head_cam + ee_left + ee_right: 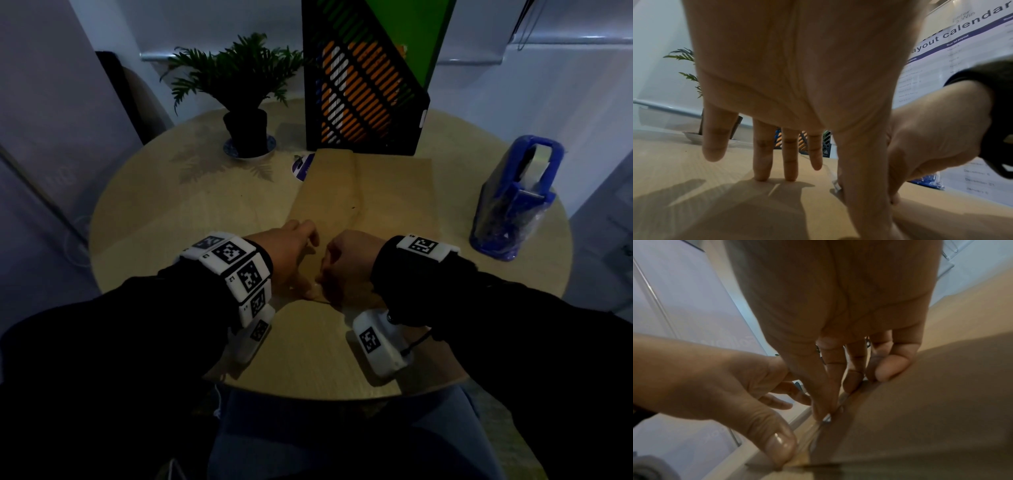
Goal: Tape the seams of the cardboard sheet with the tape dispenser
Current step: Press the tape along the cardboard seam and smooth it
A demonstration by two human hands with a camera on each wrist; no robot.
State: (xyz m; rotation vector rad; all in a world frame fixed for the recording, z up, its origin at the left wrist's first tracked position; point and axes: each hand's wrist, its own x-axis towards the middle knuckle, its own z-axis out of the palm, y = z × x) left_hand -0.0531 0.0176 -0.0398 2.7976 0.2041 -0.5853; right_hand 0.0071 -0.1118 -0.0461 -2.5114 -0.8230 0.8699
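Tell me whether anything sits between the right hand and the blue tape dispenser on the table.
Nothing visible does. The right hand is at the near end of the cardboard sheet, working clear tape with the left hand. The tape dispenser stands upright to the right, with only bare table between.

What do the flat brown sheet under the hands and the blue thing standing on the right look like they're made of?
Flat brown sheet: seemingly cardboard, matte, with a fold line running lengthwise. Blue tape dispenser: probably moulded plastic, smooth, partly in clear crinkled wrap. Round table: pale wood-look surface, faint grain.
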